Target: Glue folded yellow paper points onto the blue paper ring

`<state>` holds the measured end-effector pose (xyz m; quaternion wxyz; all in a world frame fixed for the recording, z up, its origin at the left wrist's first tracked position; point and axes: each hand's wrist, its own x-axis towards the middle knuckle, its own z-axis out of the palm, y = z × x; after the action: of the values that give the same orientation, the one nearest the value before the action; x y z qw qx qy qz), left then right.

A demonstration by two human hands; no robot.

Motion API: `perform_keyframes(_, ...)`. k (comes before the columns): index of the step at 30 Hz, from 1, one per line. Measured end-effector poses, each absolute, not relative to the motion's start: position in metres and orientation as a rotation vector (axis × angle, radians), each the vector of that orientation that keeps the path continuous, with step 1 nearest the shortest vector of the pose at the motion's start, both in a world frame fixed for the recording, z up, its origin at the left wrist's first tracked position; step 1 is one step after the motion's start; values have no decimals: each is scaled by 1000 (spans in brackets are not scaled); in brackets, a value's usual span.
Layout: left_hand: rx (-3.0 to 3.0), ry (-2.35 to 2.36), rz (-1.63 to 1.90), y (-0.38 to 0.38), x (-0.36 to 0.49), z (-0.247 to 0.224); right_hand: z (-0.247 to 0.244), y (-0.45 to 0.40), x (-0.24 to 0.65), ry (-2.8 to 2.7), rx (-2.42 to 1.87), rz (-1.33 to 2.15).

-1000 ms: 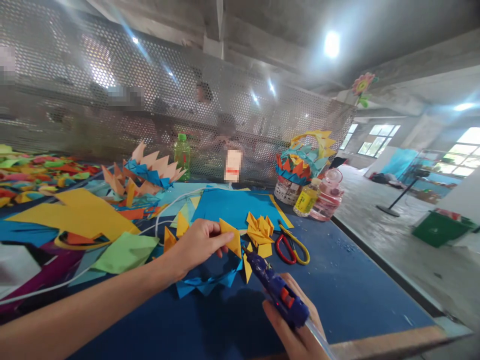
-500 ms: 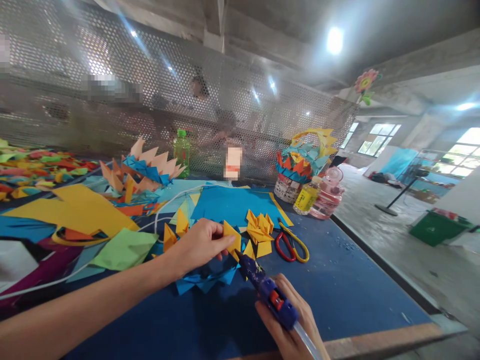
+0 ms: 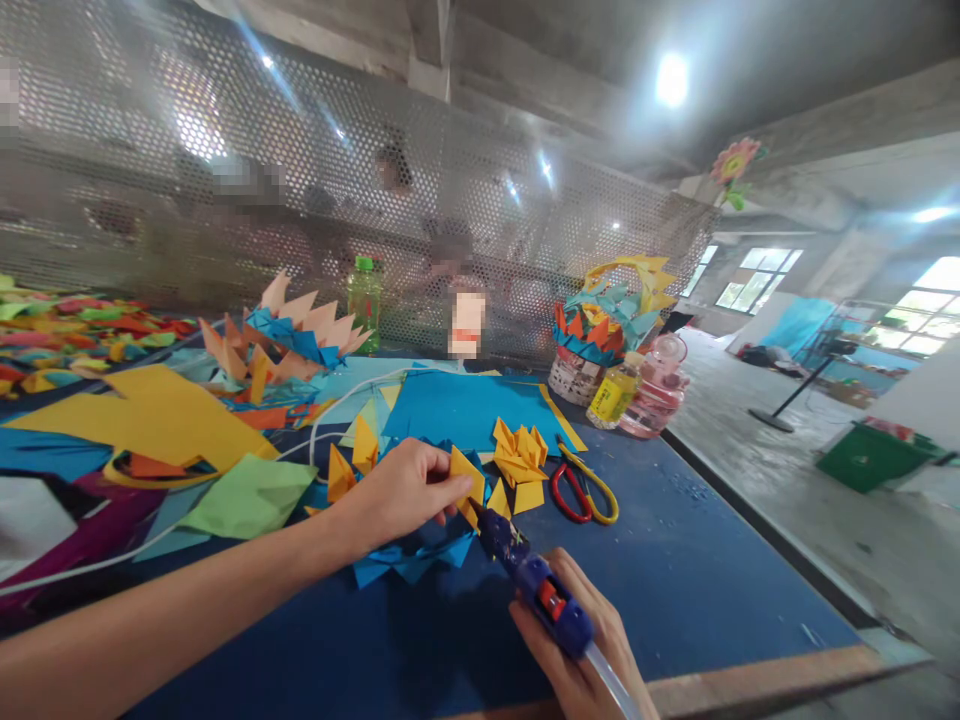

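Pinched between the thumb and fingers of my left hand (image 3: 411,487) is a folded yellow paper piece (image 3: 466,478). My right hand (image 3: 581,640) is wrapped around a dark blue glue gun (image 3: 541,588), with a clear glue stick (image 3: 611,682) poking out of its back end. The gun's nozzle is at the lower edge of the yellow piece; whether they touch I cannot tell. Below my left hand lies a ring of folded blue paper points (image 3: 416,562), partly hidden by the hand. More folded yellow pieces (image 3: 519,452) lie just beyond the nozzle.
Scissors with red and yellow handles (image 3: 585,492) lie right of the yellow pieces. Blue paper sheets (image 3: 465,408) lie behind. A paper basket (image 3: 581,370), a yellow-labelled bottle (image 3: 613,395) and a pink jug (image 3: 654,400) stand back right. A white cord (image 3: 161,535) crosses the left side.
Almost nothing differs. The yellow piece in my left hand has shifted very slightly, and the glue gun's nozzle remains at its lower edge.
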<state>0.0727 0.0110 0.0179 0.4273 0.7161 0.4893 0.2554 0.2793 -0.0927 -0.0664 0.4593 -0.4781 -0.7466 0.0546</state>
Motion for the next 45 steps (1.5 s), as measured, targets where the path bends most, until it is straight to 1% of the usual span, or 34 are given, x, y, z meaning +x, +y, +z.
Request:
perform_keyframes(9,1780,1207,654,15,69,12,-59,-94,274,-1809,-1208,-3)
perform_keyframes(21,1778,1246,711,19,66,16,-66,-92,278,-1866,-1176,76)
perform_keyframes(34,1759,1267,736,19,65,22,-66,-95,282,-1875,-1169,-43)
perform_keyframes(45,1758,1263,752,17,65,26,-66,-98,281,-1823,-1193,-34)
